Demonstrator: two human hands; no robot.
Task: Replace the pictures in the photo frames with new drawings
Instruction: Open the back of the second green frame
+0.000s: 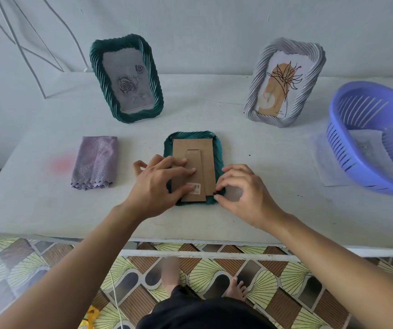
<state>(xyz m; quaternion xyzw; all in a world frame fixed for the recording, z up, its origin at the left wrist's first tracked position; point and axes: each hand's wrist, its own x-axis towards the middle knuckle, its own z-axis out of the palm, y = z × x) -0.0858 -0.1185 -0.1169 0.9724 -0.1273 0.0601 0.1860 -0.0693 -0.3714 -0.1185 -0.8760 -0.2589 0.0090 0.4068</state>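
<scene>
Left hand (157, 186) presses flat on one face-down dark green ribbed photo frame's (218, 153) cardboard back; right hand (245, 193) pinches its 5 o'clock corner. One folded purple cloth (94, 162) at 9, one blue slotted plastic basket (347, 143) at 3. Two standing frames: green rose frame (129, 117) at 11, grey ribbed frame (253, 91) at 1.

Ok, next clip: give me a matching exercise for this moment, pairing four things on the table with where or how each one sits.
Things:
1. green frame with the rose picture
2. grey frame
3. face-down green frame
4. purple cloth

Places and states:
A. folded, lying flat at the left
B. flat at front centre, cardboard back up
C. standing at the back right
D. standing at the back left

Pairs: 1-D, 2-C, 3-B, 4-A
</scene>
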